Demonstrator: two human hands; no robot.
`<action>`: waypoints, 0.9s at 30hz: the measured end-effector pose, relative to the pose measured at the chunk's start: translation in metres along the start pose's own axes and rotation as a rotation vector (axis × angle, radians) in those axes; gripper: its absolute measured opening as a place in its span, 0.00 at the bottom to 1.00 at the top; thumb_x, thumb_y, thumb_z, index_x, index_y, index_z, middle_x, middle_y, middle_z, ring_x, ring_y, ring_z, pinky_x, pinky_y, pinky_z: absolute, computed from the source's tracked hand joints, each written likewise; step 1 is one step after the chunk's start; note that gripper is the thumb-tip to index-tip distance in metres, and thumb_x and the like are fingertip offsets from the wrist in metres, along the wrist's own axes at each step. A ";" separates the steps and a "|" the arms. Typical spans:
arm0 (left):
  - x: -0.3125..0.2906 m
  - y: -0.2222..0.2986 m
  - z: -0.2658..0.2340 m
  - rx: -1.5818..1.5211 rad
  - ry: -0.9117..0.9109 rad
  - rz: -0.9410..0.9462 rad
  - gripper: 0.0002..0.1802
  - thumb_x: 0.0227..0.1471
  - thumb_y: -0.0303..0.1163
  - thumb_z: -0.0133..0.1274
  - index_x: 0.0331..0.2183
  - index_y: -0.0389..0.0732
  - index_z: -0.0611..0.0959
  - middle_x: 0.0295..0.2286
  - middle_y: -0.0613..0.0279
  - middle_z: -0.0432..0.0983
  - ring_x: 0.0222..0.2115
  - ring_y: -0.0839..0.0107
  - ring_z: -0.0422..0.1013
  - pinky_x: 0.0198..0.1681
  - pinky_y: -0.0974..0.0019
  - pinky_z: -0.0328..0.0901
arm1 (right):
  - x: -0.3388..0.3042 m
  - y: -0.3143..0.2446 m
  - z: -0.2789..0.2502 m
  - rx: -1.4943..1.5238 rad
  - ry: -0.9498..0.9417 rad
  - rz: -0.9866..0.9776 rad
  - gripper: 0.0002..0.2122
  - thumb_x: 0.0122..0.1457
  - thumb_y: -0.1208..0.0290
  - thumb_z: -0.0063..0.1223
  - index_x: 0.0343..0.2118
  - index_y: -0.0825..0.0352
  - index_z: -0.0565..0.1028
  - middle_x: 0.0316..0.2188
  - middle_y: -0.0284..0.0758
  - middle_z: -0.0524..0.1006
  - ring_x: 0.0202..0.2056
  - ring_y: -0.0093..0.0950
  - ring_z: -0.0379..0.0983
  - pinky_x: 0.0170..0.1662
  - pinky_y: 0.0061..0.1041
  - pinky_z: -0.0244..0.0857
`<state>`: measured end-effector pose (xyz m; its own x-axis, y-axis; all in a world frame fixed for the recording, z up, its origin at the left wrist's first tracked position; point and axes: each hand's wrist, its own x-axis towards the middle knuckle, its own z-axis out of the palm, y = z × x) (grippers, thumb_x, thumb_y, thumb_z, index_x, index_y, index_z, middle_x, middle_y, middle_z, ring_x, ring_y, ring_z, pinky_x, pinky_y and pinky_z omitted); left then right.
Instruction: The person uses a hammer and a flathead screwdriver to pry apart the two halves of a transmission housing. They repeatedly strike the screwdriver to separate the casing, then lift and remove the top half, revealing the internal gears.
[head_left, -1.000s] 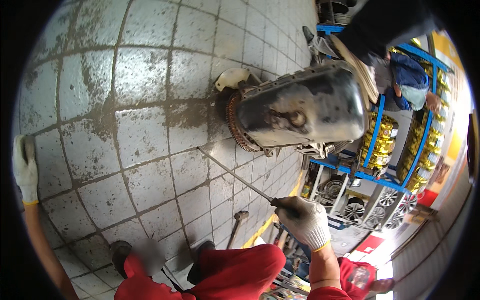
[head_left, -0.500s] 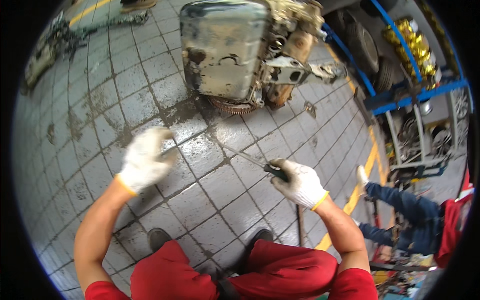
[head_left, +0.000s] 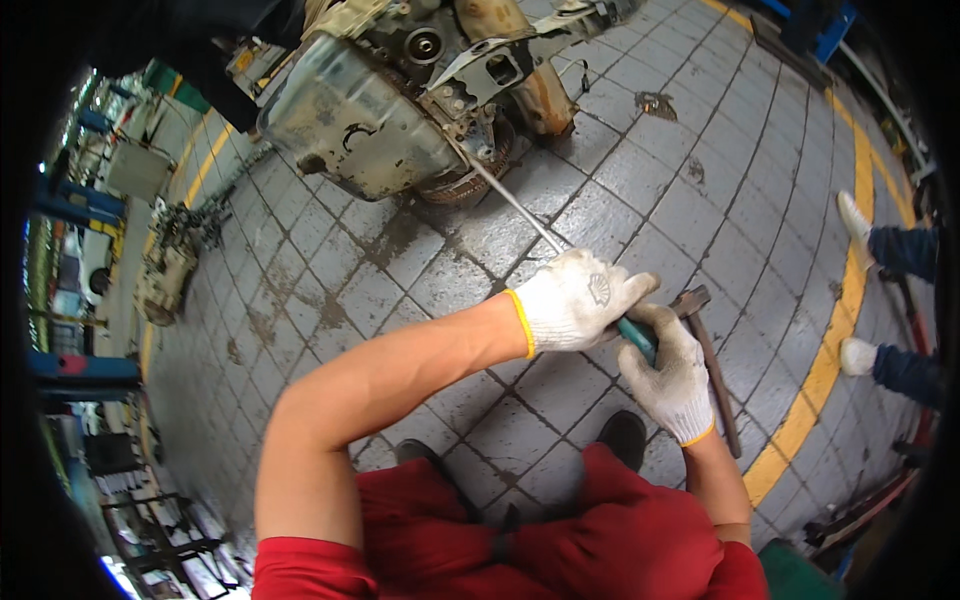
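A long screwdriver [head_left: 515, 205] with a green handle slants from my hands up to the engine [head_left: 445, 65]. Its tip meets the seam beside the dented metal oil pan [head_left: 370, 125], above the toothed flywheel ring [head_left: 465, 187]. Both hands wear white knit gloves with yellow cuffs. My left hand [head_left: 570, 300] is closed around the screwdriver where shaft and handle join, hiding that part. My right hand [head_left: 668, 375] grips the end of the green handle.
A hammer [head_left: 718, 380] lies on the tiled floor by my right hand. Another person's legs [head_left: 905, 260] stand at the right, past a yellow floor line [head_left: 845, 330]. Greasy machine parts [head_left: 170, 265] lie at the left. A dark-clothed person [head_left: 215, 70] is behind the engine.
My left hand has come across to grip the screwdriver, which my right hand alone held before. The screwdriver tip now touches the engine. The view has turned, and the hammer shows fully.
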<state>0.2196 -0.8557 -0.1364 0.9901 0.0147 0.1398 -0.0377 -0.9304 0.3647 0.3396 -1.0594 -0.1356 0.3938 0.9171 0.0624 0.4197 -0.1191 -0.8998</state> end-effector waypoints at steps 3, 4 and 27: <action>0.012 -0.010 0.002 0.040 -0.023 0.011 0.33 0.53 0.36 0.69 0.60 0.41 0.82 0.35 0.49 0.87 0.36 0.44 0.85 0.39 0.43 0.78 | 0.003 0.017 0.007 0.054 0.118 -0.099 0.19 0.62 0.80 0.69 0.56 0.69 0.80 0.51 0.50 0.84 0.51 0.48 0.86 0.56 0.39 0.79; 0.015 -0.014 -0.001 0.051 -0.046 -0.004 0.31 0.53 0.35 0.69 0.58 0.41 0.83 0.35 0.50 0.87 0.36 0.45 0.85 0.39 0.43 0.78 | 0.005 0.016 0.008 0.070 0.123 -0.118 0.19 0.62 0.80 0.69 0.56 0.69 0.80 0.52 0.50 0.84 0.52 0.48 0.85 0.56 0.39 0.79; 0.026 -0.044 -0.017 0.123 0.012 -0.135 0.20 0.53 0.34 0.69 0.49 0.46 0.88 0.34 0.56 0.86 0.40 0.51 0.85 0.46 0.48 0.76 | 0.053 0.023 0.010 0.164 0.104 -0.234 0.19 0.63 0.84 0.69 0.56 0.68 0.80 0.57 0.47 0.82 0.55 0.43 0.86 0.58 0.37 0.80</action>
<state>0.2447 -0.8083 -0.1326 0.9833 0.1465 0.1082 0.1134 -0.9573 0.2660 0.3617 -1.0099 -0.1571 0.3874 0.8675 0.3121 0.3745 0.1613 -0.9131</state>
